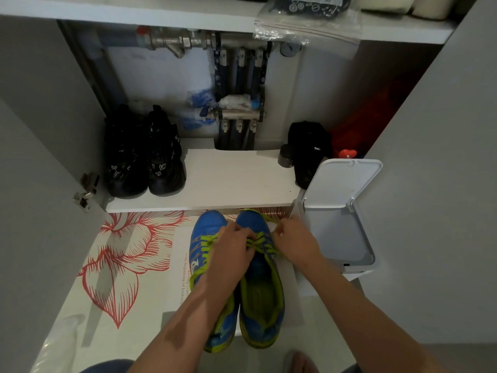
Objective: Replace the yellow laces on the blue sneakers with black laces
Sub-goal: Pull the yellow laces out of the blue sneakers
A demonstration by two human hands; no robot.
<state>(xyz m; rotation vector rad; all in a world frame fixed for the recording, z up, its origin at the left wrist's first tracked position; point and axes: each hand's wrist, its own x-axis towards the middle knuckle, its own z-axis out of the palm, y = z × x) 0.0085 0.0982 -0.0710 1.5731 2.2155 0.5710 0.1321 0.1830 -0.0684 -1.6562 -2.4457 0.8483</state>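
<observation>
Two blue sneakers with yellow-green trim stand side by side on the floor, toes pointing away from me: the left sneaker (201,238) and the right sneaker (262,292). Yellow laces (256,243) cross the right sneaker's upper. My left hand (232,246) lies over the gap between the shoes and pinches the laces of the right sneaker. At that shoe's right side, my right hand (294,242) holds a lace end with curled fingers. I see no black laces.
A white bin (338,219) with its lid raised stands right beside the shoes. A pair of black sneakers (145,157) and a black bag (308,149) sit on the white cabinet shelf (231,181) ahead. Flowered paper (121,251) covers the floor at left.
</observation>
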